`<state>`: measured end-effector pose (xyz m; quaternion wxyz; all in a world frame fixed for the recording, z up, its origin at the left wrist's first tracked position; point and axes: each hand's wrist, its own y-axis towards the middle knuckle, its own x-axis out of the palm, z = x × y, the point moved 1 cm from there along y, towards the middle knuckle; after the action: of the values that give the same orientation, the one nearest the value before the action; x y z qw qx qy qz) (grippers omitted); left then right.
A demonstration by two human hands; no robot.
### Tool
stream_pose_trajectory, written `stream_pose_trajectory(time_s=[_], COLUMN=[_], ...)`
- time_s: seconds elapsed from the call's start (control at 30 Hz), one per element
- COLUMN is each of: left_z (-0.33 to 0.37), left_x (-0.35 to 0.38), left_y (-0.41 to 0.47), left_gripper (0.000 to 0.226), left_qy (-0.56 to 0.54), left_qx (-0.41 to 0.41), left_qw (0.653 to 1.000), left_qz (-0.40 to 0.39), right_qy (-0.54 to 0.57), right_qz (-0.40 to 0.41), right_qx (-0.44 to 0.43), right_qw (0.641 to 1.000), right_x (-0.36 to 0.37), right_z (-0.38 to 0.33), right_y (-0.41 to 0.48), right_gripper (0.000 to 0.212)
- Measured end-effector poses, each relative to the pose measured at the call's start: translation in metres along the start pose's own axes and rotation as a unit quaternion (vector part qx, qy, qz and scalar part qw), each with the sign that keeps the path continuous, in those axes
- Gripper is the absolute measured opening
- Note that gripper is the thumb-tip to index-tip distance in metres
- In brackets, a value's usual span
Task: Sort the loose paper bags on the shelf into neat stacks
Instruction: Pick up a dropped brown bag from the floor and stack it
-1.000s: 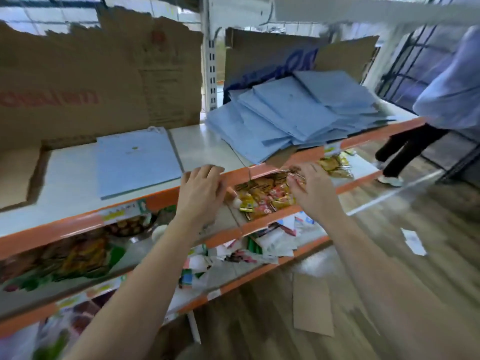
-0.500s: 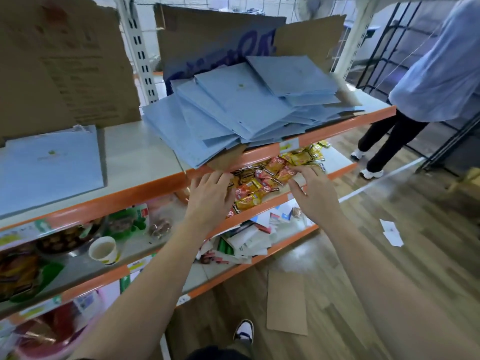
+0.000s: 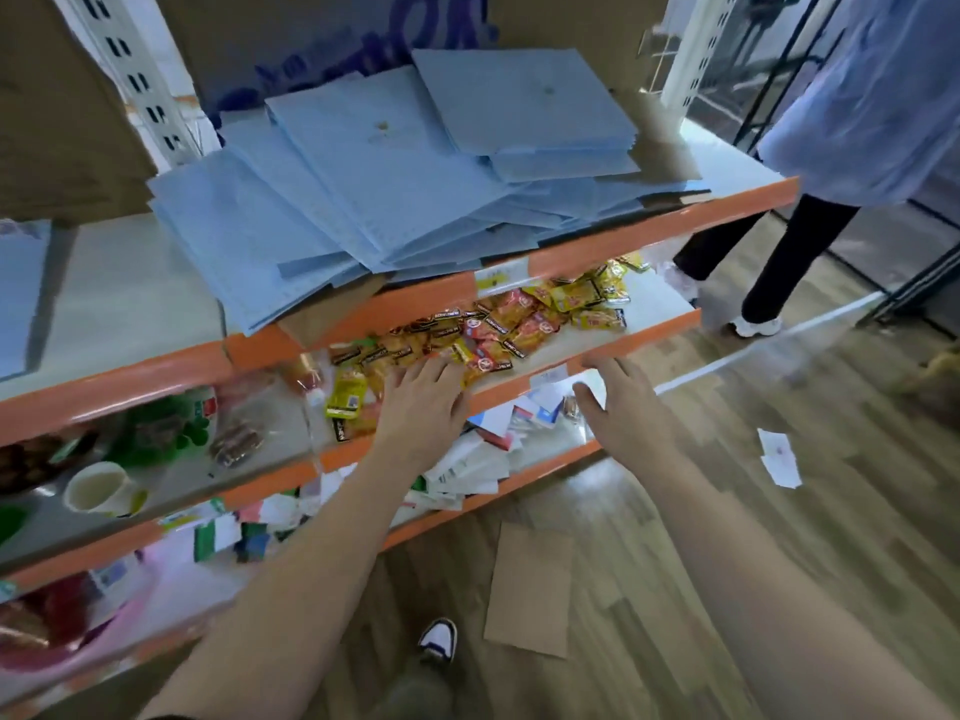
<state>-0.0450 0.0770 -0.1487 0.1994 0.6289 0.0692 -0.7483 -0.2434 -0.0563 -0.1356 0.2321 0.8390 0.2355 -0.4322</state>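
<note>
Left hand (image 3: 421,402) and right hand (image 3: 621,407), both empty with straight fingers, now lower, below the paper bags (image 3: 363,189)

No text can be read. Blue lettering on the cardboard sheet (image 3: 311,39), well above the left hand (image 3: 423,407), is blurred and cut off; print on the snack packets (image 3: 498,324) just beyond that hand is too small.
</note>
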Motion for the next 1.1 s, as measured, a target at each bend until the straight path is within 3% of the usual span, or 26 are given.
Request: stream_pose_trajectory(time_s=[0.2,0.4,0.77,1.1], left_z=[0.057,0.08,0.038,-0.004], left_x=[0.055,0.154,0.439,0.665], left_y=[-0.031,-0.069,-0.09,-0.112], left_gripper=[0.034,0.035,0.036,0.03], left_qy=[-0.009,0.0,0.033,0.015], left_qx=[-0.064,-0.112,-0.122,-0.087], left_qw=[0.998,0.992,0.988,0.994], left_qz=[0.001,-0.053,-0.09,-0.07], right_qy=[0.005,-0.009,-0.017,-0.054], right_qz=[-0.072,-0.167,-0.242,-0.342], right_qx=[-0.01,0.018,0.057,0.079], right_qw=[0.997,0.986,0.968,0.935], right_x=[0.016,0.079,0.336,0.542], right_z=[0.083,0.178,0.368,0.528], right_y=[-0.021,-0.049,-0.076,-0.105], right_gripper=[0.031,0.035,0.03,0.043])
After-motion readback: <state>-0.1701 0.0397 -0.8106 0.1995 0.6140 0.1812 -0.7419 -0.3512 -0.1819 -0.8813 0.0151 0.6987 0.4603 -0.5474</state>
